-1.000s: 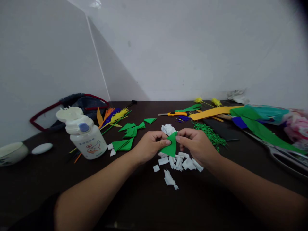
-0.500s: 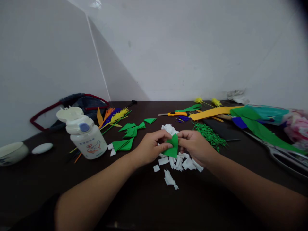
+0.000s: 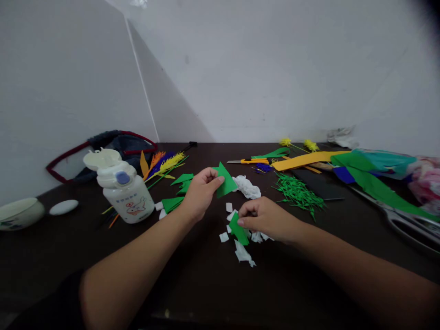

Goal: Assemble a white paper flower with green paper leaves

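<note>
While the left hand (image 3: 202, 191) pinches a flat, pointed green paper piece (image 3: 226, 182) between its fingers, the right hand's (image 3: 268, 221) fingers grip a narrower green paper piece (image 3: 238, 229), nearer the viewer, over torn white scraps (image 3: 224, 237) (some hidden behind that hand). Just right of the left fingers lies a wrinkled white wad (image 3: 248, 188); beyond the right fingers, a tangled heap of shredded green strips (image 3: 297, 190). Left of the left fingers, a smooth white plastic bottle (image 3: 130, 201) stands on the dark counter (image 3: 199, 284), partly covering thin stems.
</note>
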Demonstrator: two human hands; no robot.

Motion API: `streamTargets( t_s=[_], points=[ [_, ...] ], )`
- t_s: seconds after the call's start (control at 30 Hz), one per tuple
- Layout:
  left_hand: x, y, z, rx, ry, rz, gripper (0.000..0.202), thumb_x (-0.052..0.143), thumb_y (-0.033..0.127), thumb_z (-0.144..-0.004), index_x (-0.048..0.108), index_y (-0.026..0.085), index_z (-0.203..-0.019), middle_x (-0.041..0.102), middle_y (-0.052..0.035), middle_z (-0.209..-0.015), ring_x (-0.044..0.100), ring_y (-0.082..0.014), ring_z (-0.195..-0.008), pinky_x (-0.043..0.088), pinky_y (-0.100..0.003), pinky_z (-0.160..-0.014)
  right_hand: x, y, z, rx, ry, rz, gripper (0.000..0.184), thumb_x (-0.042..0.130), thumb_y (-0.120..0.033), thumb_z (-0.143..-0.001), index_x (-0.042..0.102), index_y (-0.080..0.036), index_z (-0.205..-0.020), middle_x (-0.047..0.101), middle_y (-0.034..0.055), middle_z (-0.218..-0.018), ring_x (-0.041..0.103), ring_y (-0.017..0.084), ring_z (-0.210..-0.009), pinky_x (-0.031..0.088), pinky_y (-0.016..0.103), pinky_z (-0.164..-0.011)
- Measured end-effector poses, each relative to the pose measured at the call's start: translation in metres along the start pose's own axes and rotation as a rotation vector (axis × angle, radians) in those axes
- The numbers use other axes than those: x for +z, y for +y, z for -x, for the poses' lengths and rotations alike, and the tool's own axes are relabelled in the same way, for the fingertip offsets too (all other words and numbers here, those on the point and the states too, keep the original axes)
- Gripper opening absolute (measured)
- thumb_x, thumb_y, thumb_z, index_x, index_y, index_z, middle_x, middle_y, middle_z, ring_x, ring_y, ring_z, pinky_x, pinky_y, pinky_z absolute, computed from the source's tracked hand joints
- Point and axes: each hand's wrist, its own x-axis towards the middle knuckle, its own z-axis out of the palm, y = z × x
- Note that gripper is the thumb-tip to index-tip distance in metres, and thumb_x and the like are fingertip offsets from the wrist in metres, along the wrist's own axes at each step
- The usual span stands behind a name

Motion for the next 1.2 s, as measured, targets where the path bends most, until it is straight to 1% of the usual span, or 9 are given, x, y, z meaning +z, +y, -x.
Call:
streamTargets(
  t_s=[0.1, 0.17, 0.33, 0.47, 0.7, 0.83, 0.97, 1.07, 1.2],
  points=[
    [0.004, 0.001, 0.001, -0.048, -0.034, 0.025, 0.013, 0.056, 0.025, -0.073, 0.046, 0.017, -0.069, 0.050, 0.0053, -0.057, 0.049, -0.0075, -0.050, 0.041, -0.021, -0.052, 0.000, 0.000, -0.002, -0.109, 0.097, 0.164, 0.010, 0.058, -0.022, -0.067, 0.067, -0.020, -0.073, 0.062, 0.0013, -0.064, 0.054, 0.013, -0.056, 0.041, 0.025, -0.051],
    [0.007, 0.002, 0.002, -0.069, -0.062, 0.044, 0.013, 0.055, 0.024, -0.074, 0.044, 0.017, -0.070, 0.052, 0.0054, -0.056, 0.052, -0.0088, -0.048, 0.043, -0.023, -0.052, -0.005, 0.001, -0.003, -0.122, 0.152, 0.181, 0.014, 0.055, -0.021, -0.070, 0.068, -0.022, -0.078, 0.065, 0.0022, -0.073, 0.057, 0.014, -0.063, 0.043, 0.027, -0.057],
    [0.012, 0.003, 0.005, -0.103, -0.078, 0.081, 0.014, 0.055, 0.022, -0.074, 0.042, 0.017, -0.069, 0.053, 0.0056, -0.055, 0.056, -0.0100, -0.051, 0.044, -0.024, -0.055, -0.016, 0.001, -0.003, -0.026, 0.308, -0.031, 0.016, 0.055, -0.021, -0.070, 0.063, -0.019, -0.084, 0.066, 0.0031, -0.072, 0.059, 0.015, -0.064, 0.047, 0.030, -0.061],
    [0.014, 0.001, 0.008, -0.122, -0.110, 0.108, 0.014, 0.055, 0.023, -0.074, 0.042, 0.018, -0.070, 0.055, 0.0056, -0.056, 0.058, -0.0113, -0.053, 0.046, -0.028, -0.060, -0.016, 0.000, -0.002, -0.058, 0.388, -0.144, 0.010, 0.053, -0.022, -0.072, 0.057, -0.017, -0.079, 0.064, 0.0026, -0.071, 0.058, 0.013, -0.061, 0.048, 0.029, -0.060],
    [0.016, 0.001, 0.010, -0.127, -0.141, 0.105, 0.013, 0.053, 0.022, -0.076, 0.043, 0.017, -0.072, 0.056, 0.0035, -0.059, 0.058, -0.0120, -0.054, 0.046, -0.029, -0.062, -0.016, -0.004, -0.001, -0.138, 0.484, 0.149, 0.007, 0.053, -0.023, -0.072, 0.059, -0.019, -0.074, 0.060, 0.0006, -0.069, 0.053, 0.013, -0.063, 0.041, 0.027, -0.060],
    [0.013, 0.000, 0.008, -0.112, -0.121, 0.056, 0.012, 0.053, 0.021, -0.075, 0.043, 0.017, -0.070, 0.053, 0.0038, -0.059, 0.054, -0.0096, -0.052, 0.042, -0.025, -0.057, -0.025, -0.002, -0.002, -0.110, 0.415, 0.203, 0.011, 0.053, -0.023, -0.071, 0.061, -0.018, -0.076, 0.063, 0.0019, -0.071, 0.054, 0.014, -0.063, 0.042, 0.027, -0.060],
    [0.012, -0.001, 0.008, -0.072, -0.122, -0.079, 0.012, 0.058, 0.018, -0.071, 0.046, 0.015, -0.069, 0.047, 0.0055, -0.058, 0.044, -0.0059, -0.052, 0.033, -0.018, -0.051, -0.041, 0.002, -0.001, -0.080, 0.177, 0.393, 0.013, 0.052, -0.020, -0.069, 0.063, -0.018, -0.075, 0.064, 0.0010, -0.070, 0.055, 0.013, -0.061, 0.040, 0.024, -0.056],
    [0.012, 0.000, 0.009, -0.120, -0.178, -0.117, 0.011, 0.058, 0.018, -0.070, 0.047, 0.014, -0.070, 0.048, 0.0051, -0.058, 0.042, -0.0059, -0.051, 0.031, -0.019, -0.051, -0.051, 0.006, 0.002, -0.095, -0.009, 0.573, 0.014, 0.051, -0.019, -0.068, 0.064, -0.018, -0.071, 0.063, 0.0004, -0.068, 0.055, 0.012, -0.060, 0.039, 0.022, -0.056],
    [0.012, 0.001, 0.009, -0.140, -0.199, -0.152, 0.009, 0.056, 0.018, -0.072, 0.048, 0.014, -0.071, 0.049, 0.0042, -0.060, 0.043, -0.0065, -0.053, 0.032, -0.019, -0.052, -0.056, 0.012, 0.004, -0.082, -0.099, 0.744, 0.015, 0.051, -0.018, -0.067, 0.065, -0.018, -0.072, 0.064, 0.0008, -0.067, 0.055, 0.012, -0.060, 0.036, 0.022, -0.054]
  ],
)
